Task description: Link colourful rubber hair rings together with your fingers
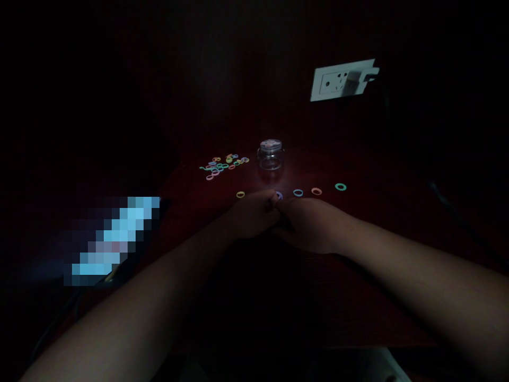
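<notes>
My left hand (256,212) and my right hand (308,220) meet over the dark red table, thumbs and fingers close together. Both look closed, but anything between the fingers is too dark and small to make out. Just beyond them lies a purple ring (279,196), partly covered by the hands. To its left is a yellow ring (240,194). On its right, a blue ring (298,192), a pink ring (316,191) and a green ring (341,187) form a loose row.
A clear lidded jar (271,155) stands behind the row. Several coloured rings (220,166) lie piled left of it. A blurred bright screen (119,239) is at the left. A white socket plate (338,82) is on the wall, and a cable (457,212) runs at right.
</notes>
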A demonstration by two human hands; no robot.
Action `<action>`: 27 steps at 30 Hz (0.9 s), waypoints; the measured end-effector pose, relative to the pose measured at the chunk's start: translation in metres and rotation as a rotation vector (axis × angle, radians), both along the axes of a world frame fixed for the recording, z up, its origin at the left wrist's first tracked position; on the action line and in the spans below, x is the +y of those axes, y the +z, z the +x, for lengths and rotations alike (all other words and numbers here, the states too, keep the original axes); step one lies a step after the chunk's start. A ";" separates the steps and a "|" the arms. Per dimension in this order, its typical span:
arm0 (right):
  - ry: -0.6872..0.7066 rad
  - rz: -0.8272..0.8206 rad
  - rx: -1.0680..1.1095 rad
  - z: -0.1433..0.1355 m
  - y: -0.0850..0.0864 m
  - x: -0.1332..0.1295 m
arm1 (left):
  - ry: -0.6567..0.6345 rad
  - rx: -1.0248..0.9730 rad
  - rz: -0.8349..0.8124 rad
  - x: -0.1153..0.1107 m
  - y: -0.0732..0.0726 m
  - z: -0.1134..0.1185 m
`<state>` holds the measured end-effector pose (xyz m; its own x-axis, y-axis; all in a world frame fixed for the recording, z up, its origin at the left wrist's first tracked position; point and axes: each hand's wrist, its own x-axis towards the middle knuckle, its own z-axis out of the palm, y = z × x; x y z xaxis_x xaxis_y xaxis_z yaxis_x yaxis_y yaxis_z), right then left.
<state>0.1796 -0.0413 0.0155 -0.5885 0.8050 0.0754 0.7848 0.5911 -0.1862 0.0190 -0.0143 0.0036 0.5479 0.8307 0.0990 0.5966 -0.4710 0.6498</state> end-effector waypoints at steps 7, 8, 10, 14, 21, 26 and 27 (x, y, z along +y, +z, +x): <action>0.006 0.016 -0.005 0.001 0.001 -0.002 | -0.025 0.010 -0.001 0.001 0.001 -0.001; 0.007 0.019 -0.007 0.001 0.001 -0.002 | -0.027 0.010 -0.003 0.001 0.001 -0.001; 0.010 0.021 -0.015 0.001 0.000 -0.001 | -0.027 0.014 -0.002 0.000 0.001 0.000; 0.008 0.012 -0.030 0.000 0.000 -0.001 | -0.030 0.016 0.009 0.000 0.002 0.000; -0.007 0.006 -0.031 0.000 0.002 -0.001 | -0.032 0.059 0.022 0.002 0.001 -0.001; 0.009 0.014 -0.028 0.000 0.001 -0.001 | -0.035 0.038 0.025 0.002 0.001 -0.001; 0.014 0.008 -0.031 0.000 0.000 0.000 | -0.032 0.038 0.019 0.001 0.001 -0.001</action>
<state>0.1797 -0.0417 0.0159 -0.6015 0.7963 0.0634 0.7820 0.6032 -0.1568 0.0179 -0.0129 0.0050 0.5778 0.8109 0.0930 0.6049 -0.5019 0.6181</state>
